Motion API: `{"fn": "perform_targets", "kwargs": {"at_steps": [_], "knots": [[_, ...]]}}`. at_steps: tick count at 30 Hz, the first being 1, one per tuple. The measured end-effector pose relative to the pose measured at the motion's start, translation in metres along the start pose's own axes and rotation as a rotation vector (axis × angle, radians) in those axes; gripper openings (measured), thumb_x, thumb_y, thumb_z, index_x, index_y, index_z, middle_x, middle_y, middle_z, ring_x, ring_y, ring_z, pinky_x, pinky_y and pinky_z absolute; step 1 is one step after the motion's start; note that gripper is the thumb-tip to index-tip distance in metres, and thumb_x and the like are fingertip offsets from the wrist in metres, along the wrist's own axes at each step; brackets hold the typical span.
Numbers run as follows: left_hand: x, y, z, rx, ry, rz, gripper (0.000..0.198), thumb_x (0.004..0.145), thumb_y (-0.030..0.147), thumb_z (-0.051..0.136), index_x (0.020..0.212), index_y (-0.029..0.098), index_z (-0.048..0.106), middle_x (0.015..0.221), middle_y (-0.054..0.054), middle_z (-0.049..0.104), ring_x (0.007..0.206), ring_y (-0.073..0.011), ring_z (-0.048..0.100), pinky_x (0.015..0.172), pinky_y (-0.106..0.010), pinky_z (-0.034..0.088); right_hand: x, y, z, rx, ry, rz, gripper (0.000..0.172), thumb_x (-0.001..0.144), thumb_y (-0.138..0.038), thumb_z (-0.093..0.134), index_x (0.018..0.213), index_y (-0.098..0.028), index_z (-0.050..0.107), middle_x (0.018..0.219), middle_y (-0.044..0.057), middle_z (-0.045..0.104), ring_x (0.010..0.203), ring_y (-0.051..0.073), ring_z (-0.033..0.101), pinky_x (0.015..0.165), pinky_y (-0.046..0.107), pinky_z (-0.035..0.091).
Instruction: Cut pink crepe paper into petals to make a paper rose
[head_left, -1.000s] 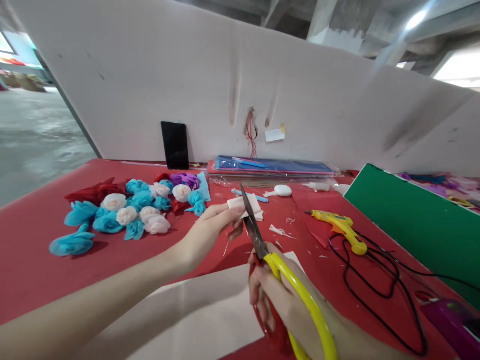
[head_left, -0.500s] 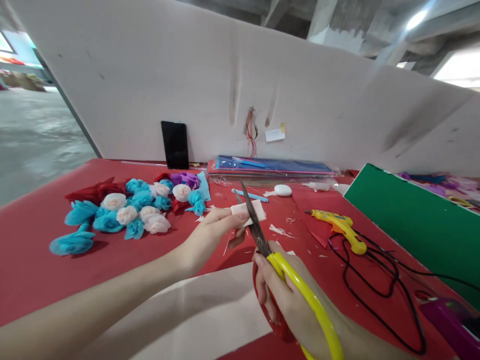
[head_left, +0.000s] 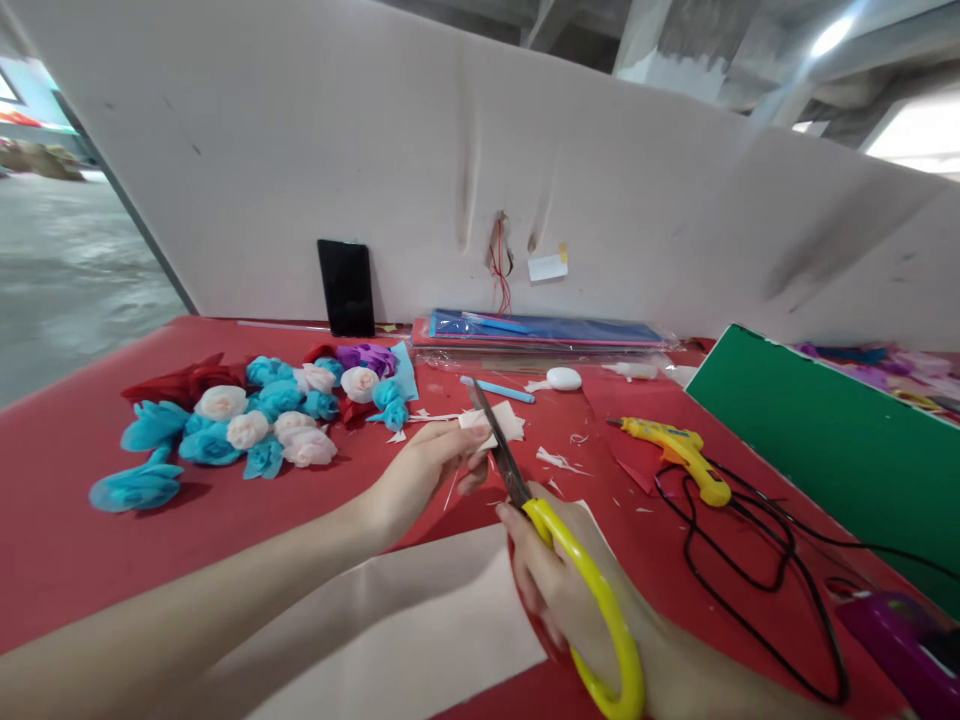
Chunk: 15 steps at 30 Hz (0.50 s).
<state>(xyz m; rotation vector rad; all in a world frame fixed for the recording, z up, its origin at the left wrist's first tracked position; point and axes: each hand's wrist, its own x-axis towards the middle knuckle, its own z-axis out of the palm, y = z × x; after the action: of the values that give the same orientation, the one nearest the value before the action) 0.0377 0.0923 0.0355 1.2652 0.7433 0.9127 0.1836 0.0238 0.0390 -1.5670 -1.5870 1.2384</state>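
My left hand [head_left: 426, 468] pinches a small folded piece of pale pink paper [head_left: 501, 421] above the red table [head_left: 67, 500]. My right hand [head_left: 570, 590] is closed round the yellow and red handles of a pair of scissors [head_left: 517, 490]. The dark blades point up and left and cross the paper beside my left fingertips. A large sheet of pale pink paper [head_left: 420, 630] lies on the table under both arms.
A heap of blue, white, red and purple paper flowers [head_left: 255, 420] lies at the left. A yellow glue gun [head_left: 679, 458] with a black cord [head_left: 757, 580] is at the right, beside a green board [head_left: 832, 450]. Packed paper sheets [head_left: 540, 332] and a black phone [head_left: 346, 288] stand against the back wall.
The scissors and the paper piece have sunk a little lower towards the table. My right hand's grip on the handles has tightened, and small scraps now lie near the flowers.
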Motion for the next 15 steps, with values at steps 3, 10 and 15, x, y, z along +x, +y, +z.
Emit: {"fn": "perform_targets", "kwargs": {"at_steps": [3, 10, 15], "knots": [[-0.001, 0.001, 0.000, 0.020, -0.019, 0.007, 0.037, 0.085, 0.029, 0.042, 0.050, 0.018, 0.040, 0.047, 0.003, 0.040, 0.048, -0.0110, 0.037, 0.057, -0.028, 0.031, 0.001, 0.001, 0.000, 0.051, 0.017, 0.024, 0.050, 0.090, -0.047, 0.039, 0.049, -0.018, 0.036, 0.028, -0.008, 0.026, 0.024, 0.003, 0.027, 0.029, 0.013, 0.021], [-0.012, 0.017, -0.001, 0.099, -0.124, 0.107, 0.038, 0.087, 0.032, 0.045, 0.053, 0.017, 0.048, 0.053, 0.001, 0.047, 0.055, -0.0127, 0.044, 0.062, -0.028, 0.034, 0.011, -0.002, -0.010, 0.269, -0.122, 0.001, 0.041, 0.086, -0.042, 0.036, 0.059, -0.014, 0.049, 0.049, 0.000, 0.051, 0.040, 0.008, 0.051, 0.041, 0.018, 0.041], [-0.020, 0.025, 0.003, 0.067, -0.255, 0.159, 0.030, 0.090, 0.031, 0.043, 0.075, 0.016, 0.064, 0.065, -0.002, 0.060, 0.064, -0.0152, 0.053, 0.064, -0.027, 0.039, 0.014, -0.008, -0.021, 0.286, -0.095, -0.121, 0.018, 0.080, -0.035, 0.048, 0.077, -0.018, 0.047, 0.061, -0.002, 0.052, 0.049, 0.008, 0.048, 0.054, 0.022, 0.046]]}}
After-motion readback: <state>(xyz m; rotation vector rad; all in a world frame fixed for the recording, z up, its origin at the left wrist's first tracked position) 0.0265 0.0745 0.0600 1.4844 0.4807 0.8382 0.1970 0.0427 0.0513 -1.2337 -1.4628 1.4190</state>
